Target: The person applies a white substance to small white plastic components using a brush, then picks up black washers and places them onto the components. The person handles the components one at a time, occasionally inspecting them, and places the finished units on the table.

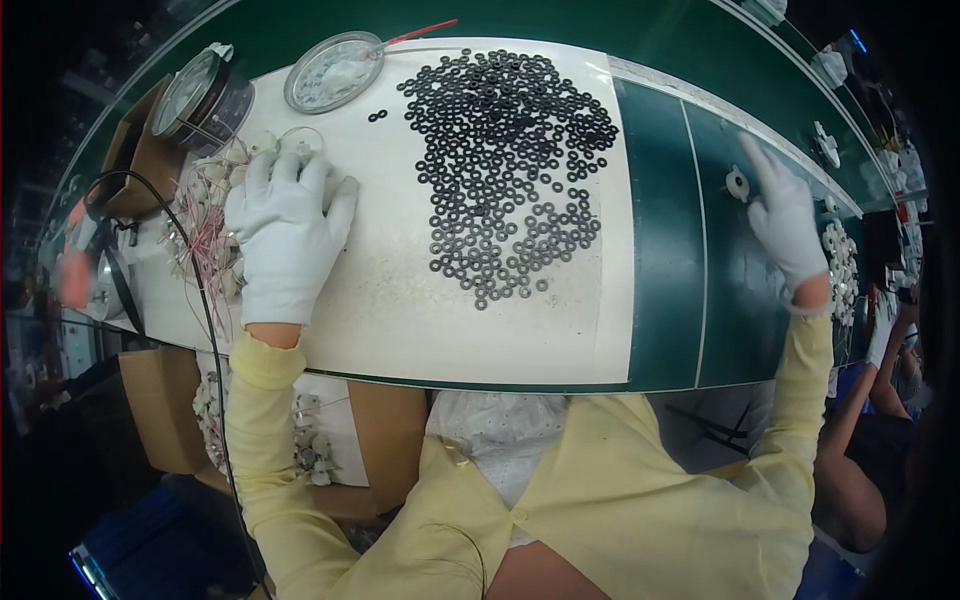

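Note:
My left hand [287,235], in a white glove, reaches palm down over the left of the white sheet, its fingers stretched and the thumb apart. Its fingertips are at the edge of a heap of small white parts with thin red wires [205,215]; whether they touch one is hidden. On the green tabletop at the right, my right hand [785,225], gloved too and slightly blurred, has fingers extended and looks free of any object. Just left of it is a small round white part [737,184]. Many black rings [500,150] are spread over the sheet between my hands.
A clear round dish of whitish paste [335,72] with a red stick [420,32] stands at the back, beside a round tub [205,100]. More white parts [840,265] line the right edge. Below the left edge is a cardboard box [160,410]. Another person's arm [850,450] shows at right.

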### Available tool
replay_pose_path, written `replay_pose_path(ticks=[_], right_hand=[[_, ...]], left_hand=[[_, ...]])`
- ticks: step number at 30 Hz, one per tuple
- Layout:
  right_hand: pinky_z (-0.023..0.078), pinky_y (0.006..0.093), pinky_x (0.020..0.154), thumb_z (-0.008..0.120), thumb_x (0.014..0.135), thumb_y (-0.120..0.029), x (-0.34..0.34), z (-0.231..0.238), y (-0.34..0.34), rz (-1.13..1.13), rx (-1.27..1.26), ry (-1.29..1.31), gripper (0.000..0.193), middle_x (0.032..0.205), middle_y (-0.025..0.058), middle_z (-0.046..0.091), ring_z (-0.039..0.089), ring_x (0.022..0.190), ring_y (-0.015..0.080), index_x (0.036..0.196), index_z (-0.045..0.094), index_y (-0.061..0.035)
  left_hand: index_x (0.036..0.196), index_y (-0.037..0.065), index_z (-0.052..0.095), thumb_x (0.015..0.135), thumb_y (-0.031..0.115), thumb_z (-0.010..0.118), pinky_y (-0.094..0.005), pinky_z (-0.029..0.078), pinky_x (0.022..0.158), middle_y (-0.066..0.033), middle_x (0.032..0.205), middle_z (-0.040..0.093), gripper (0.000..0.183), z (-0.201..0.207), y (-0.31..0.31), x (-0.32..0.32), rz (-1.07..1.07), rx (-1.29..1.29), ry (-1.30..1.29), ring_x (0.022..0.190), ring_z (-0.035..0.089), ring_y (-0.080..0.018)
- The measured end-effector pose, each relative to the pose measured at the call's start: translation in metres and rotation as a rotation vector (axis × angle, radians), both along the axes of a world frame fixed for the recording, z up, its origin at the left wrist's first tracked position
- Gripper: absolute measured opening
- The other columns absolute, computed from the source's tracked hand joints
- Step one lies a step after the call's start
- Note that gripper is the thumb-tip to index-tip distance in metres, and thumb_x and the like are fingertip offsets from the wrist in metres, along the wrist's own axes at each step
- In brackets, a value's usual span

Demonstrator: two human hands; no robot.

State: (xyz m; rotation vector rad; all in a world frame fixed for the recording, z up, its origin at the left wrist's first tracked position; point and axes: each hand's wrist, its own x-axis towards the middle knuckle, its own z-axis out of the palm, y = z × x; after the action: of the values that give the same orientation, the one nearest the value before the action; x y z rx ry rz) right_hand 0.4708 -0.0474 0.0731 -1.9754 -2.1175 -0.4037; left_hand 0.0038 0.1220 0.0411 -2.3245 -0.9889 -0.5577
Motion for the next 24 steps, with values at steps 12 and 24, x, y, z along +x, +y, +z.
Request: replay_pose_path(ticks=[12,24], right_hand=[[0.036,0.0365,0.06,0.062,0.07,-0.024,-0.159,-0.042,-0.06,0.798,0.168,0.892,0.015,0.093,0.0062,0.064,0.057,0.073,0.0241,0.07,0.064,-0.0096],[0.034,0.0343,0.043,0.065,0.065,-0.018,-0.164,-0.017,-0.044,0.985,-0.02,0.707,0.029,0.074,-0.0003,0.063,0.054,0.05,0.0196,0.092,0.07,-0.01]], left_hand=[[0.08,0.01,0.065,0.075,0.014,0.075,-0.0415,0.047,0.072,-0.0045,0.09,0.063,0.012,0.004,-0.025,0.003,-0.06,-0.17,-0.063,0.092,0.062,-0.0279],[0.086,0.001,0.058,0.108,0.03,0.033,-0.0418,0.046,0.1,-0.0182,0.11,0.065,0.044,0.084,-0.032,-0.025,-0.309,-0.419,-1.111,0.109,0.062,-0.0278]])
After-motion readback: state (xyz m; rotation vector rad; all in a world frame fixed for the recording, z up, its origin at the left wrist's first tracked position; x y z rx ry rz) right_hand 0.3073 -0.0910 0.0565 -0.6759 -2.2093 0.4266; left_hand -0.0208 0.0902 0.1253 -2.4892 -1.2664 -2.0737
